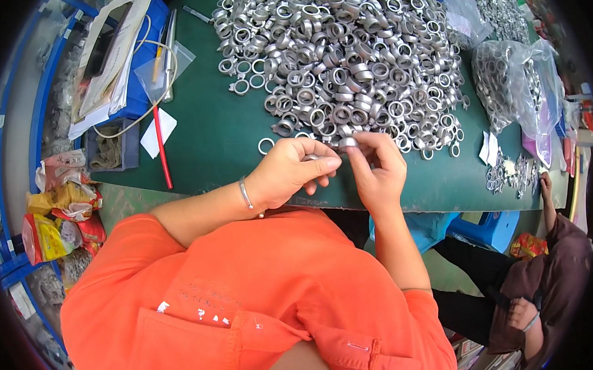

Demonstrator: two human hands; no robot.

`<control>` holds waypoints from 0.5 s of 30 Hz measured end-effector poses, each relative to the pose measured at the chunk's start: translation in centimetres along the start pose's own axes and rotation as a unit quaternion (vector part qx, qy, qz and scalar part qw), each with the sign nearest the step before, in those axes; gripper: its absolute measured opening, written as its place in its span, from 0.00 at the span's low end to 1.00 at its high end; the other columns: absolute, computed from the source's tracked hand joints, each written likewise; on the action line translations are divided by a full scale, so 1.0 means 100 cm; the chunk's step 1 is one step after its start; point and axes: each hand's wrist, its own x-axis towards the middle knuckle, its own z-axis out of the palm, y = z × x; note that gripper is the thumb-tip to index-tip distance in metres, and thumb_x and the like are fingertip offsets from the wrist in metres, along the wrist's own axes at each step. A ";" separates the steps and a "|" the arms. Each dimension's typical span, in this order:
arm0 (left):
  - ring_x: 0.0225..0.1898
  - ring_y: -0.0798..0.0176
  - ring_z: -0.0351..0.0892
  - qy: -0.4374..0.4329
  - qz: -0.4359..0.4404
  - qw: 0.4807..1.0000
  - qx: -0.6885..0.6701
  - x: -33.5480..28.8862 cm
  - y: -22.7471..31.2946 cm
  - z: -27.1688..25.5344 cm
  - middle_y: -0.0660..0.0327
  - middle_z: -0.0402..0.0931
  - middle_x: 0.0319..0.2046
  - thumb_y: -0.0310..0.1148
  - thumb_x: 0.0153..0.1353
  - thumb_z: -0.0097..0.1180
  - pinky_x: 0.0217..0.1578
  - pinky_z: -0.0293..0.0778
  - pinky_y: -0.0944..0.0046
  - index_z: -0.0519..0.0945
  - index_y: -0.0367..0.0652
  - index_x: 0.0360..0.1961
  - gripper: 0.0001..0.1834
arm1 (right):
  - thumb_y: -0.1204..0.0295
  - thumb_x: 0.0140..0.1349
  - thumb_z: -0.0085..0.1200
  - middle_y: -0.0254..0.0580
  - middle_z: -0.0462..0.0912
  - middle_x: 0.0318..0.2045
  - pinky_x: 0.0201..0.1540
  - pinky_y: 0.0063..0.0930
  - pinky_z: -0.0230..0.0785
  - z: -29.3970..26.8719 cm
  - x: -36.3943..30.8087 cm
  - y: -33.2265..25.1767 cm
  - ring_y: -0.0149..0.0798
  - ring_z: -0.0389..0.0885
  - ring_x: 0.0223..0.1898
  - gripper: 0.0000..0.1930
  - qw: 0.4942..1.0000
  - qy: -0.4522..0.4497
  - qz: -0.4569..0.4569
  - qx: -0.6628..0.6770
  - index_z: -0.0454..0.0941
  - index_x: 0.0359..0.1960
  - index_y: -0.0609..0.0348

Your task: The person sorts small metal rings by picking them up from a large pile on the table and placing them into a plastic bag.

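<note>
A large heap of silver-grey metal rings point(335, 61), many with a small tab on the side, covers the middle of the green table point(187, 114). At its near edge my right hand point(382, 172) pinches one metal ring point(347, 143) between thumb and fingers. My left hand point(296, 166), with a bangle on the wrist, is closed just beside it. A bit of grey metal, seemingly another ring, shows between its thumb and curled fingers, mostly hidden. One loose ring point(266, 146) lies on the table beside the left hand.
Left: a red pen point(162, 149), white paper point(158, 133), a cable and a blue bin point(121, 144). Right: clear plastic bags point(512, 85) of metal parts, with smaller parts point(514, 173) near another person's hand point(546, 186). A blue stool point(490, 228) stands below the table.
</note>
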 end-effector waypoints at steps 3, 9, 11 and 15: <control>0.24 0.72 0.73 -0.020 -0.002 0.999 -0.026 0.004 -0.002 -0.001 0.61 0.75 0.27 0.30 0.58 0.56 0.22 0.68 0.75 0.76 0.35 0.37 0.09 | 0.86 0.48 0.56 0.42 0.77 0.28 0.31 0.23 0.71 -0.001 -0.012 -0.006 0.33 0.78 0.30 0.08 0.986 0.012 0.035 0.161 0.76 0.31 0.65; 0.24 0.72 0.71 -0.024 0.047 0.996 -0.070 0.001 -0.004 -0.002 0.61 0.75 0.27 0.27 0.56 0.57 0.23 0.67 0.74 0.76 0.35 0.36 0.08 | 0.87 0.44 0.58 0.46 0.79 0.32 0.35 0.27 0.73 -0.004 -0.014 -0.009 0.40 0.79 0.33 0.10 0.994 0.019 -0.102 0.042 0.76 0.29 0.64; 0.26 0.72 0.71 -0.037 0.093 0.995 -0.022 -0.001 -0.003 -0.004 0.61 0.75 0.30 0.24 0.54 0.58 0.24 0.68 0.74 0.77 0.35 0.34 0.06 | 0.88 0.45 0.55 0.50 0.80 0.36 0.38 0.28 0.73 -0.004 -0.017 -0.012 0.41 0.80 0.36 0.09 0.992 0.004 -0.121 0.033 0.75 0.29 0.65; 0.31 0.70 0.73 -0.067 0.211 0.971 0.085 -0.003 0.002 -0.001 0.61 0.73 0.36 0.22 0.53 0.58 0.28 0.71 0.74 0.78 0.35 0.31 0.04 | 0.89 0.56 0.43 0.52 0.79 0.37 0.40 0.28 0.73 0.002 -0.023 -0.012 0.37 0.79 0.38 0.10 0.972 0.017 -0.036 0.232 0.71 0.39 0.70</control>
